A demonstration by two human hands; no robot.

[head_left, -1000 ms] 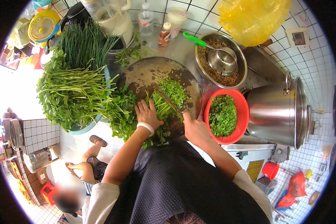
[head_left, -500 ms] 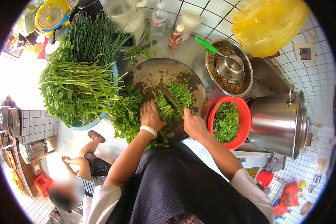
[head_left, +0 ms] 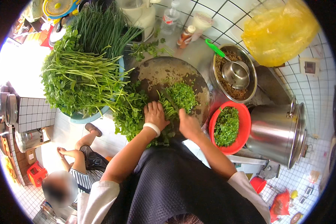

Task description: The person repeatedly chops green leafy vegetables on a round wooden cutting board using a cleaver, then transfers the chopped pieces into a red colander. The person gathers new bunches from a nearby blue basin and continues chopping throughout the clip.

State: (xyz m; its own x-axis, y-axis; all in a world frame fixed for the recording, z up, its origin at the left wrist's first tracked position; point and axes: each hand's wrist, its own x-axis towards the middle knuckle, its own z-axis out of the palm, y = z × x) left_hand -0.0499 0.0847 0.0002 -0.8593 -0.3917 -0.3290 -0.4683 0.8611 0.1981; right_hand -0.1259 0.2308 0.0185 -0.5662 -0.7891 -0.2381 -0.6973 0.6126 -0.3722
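- Your left hand lies flat on a bunch of herbs on the round board, fingers together.
- Your right hand is closed on a knife.
- Some is done: a chopped pile on the board, more in the red bowl.
- Lots is left, I think: a big heap of greens waits beside the board.

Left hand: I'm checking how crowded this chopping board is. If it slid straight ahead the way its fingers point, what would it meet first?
Probably the pile of chopped herbs just beyond the left hand, on the round chopping board; depth is unclear.
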